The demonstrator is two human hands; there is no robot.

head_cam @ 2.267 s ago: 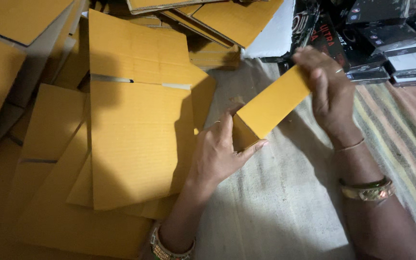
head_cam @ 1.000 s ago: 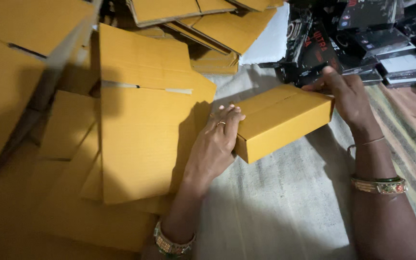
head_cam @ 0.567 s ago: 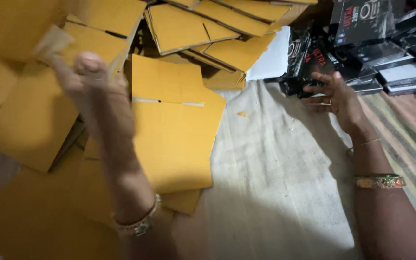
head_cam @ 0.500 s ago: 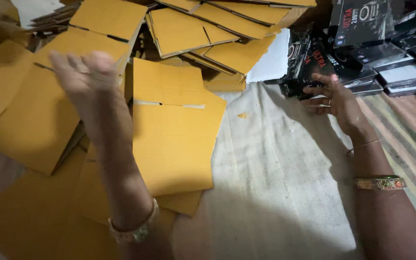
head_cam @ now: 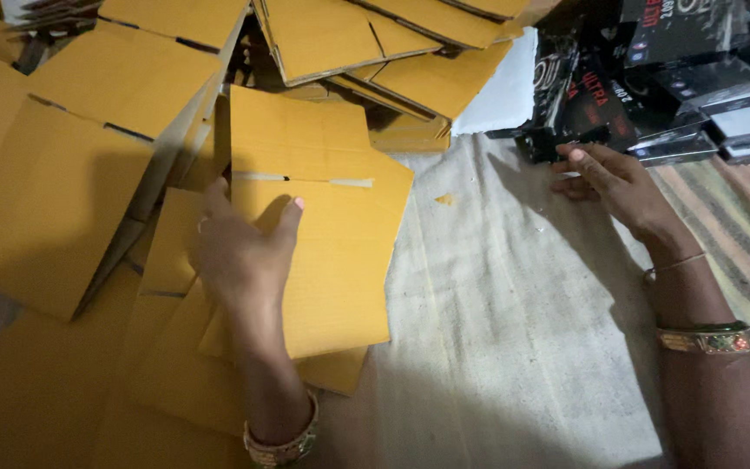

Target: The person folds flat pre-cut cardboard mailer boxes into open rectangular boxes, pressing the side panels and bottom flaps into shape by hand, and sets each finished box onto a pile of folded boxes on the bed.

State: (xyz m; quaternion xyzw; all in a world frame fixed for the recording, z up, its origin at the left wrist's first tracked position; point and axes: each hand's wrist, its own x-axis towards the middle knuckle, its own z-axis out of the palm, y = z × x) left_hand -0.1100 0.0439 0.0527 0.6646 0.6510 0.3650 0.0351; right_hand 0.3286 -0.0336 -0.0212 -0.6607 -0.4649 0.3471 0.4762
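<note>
My left hand (head_cam: 240,252) lies with fingers spread on the top flat yellow cardboard sheet (head_cam: 323,226) of a pile, holding nothing. My right hand (head_cam: 614,178) reaches to the upper right, its fingertips touching a black packaged box (head_cam: 566,139) at the edge of a heap of dark boxes; the fingers are extended, not closed around it. Both wrists wear bangles.
Flattened yellow cardboard blanks (head_cam: 71,174) cover the left and top of the view, overlapping loosely. Dark and grey packaged boxes (head_cam: 696,78) are stacked at the upper right. A pale woven cloth (head_cam: 496,330) covers the floor, with a striped mat (head_cam: 740,226) at the right.
The folded yellow box that both hands held is gone from view. My left hand swung out to the left and has come down on the flat sheets; my right hand moved to the dark boxes.
</note>
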